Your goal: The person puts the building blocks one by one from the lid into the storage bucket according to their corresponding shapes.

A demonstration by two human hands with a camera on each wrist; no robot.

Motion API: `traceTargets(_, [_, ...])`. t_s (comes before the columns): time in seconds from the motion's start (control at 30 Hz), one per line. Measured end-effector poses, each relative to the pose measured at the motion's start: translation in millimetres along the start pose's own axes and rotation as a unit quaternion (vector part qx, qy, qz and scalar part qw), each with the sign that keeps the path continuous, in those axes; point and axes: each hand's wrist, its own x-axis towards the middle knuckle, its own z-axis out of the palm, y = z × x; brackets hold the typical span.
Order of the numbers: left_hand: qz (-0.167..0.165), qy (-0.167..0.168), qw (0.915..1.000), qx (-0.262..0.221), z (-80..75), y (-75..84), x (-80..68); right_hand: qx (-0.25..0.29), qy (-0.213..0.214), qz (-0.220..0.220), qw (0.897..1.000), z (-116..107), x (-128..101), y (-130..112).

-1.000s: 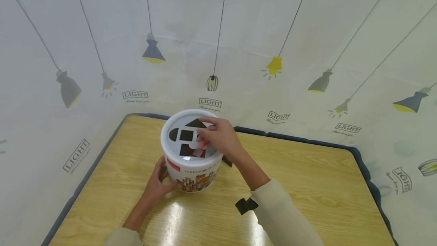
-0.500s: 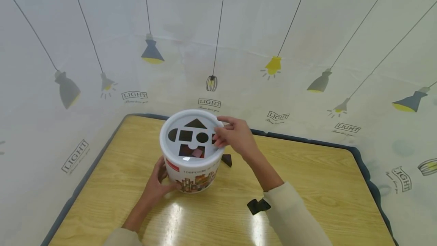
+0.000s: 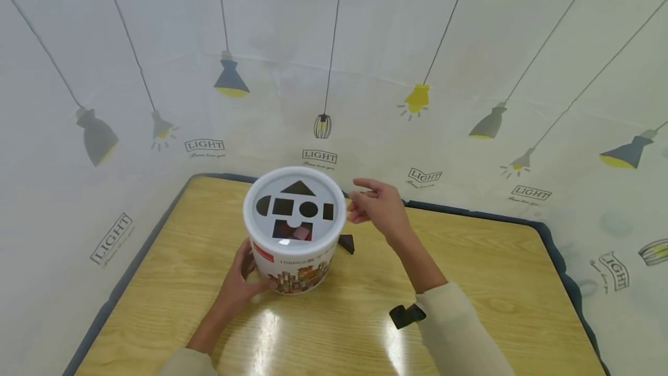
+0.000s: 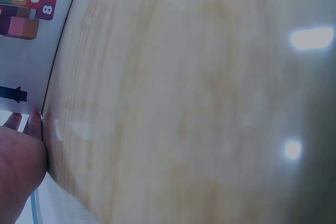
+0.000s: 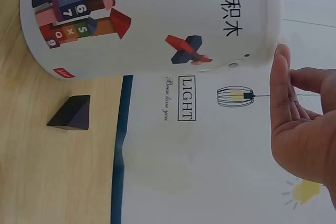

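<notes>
A white toy-block bucket (image 3: 300, 277) stands upright on the table in the head view. Its white lid (image 3: 263, 228) has cut-out holes of several shapes, with a pinkish block (image 3: 301, 232) visible through the biggest one. My left hand (image 3: 237, 286) holds the bucket's lower left side, thumb towards the front; some of its fingers are hidden behind the wall. Just off the lid's right edge is my right hand (image 3: 383, 208), its fingers (image 5: 280, 87) loosely extended and nothing between them. A dark triangular block (image 5: 72, 114) lies on the table to the right of the bucket.
The wood-grain table (image 3: 469, 283) has a dark blue edge strip (image 3: 469, 213) along its back and sides. Behind it hangs a white sheet (image 3: 376, 132) printed with lamps and the word LIGHT. Light glares off the table's front.
My right hand has drawn back from over the lid to the right, uncovering the round and small rectangular holes. The left hand and the bucket stay in place.
</notes>
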Motion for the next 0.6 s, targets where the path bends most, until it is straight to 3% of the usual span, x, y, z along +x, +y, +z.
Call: traceTargets(0.6, [-0.002,-0.003,0.9999,0.009,0.8,-2.1,1.7,0.023,0.027,0.032,0.999,-0.5,18.6,67.5])
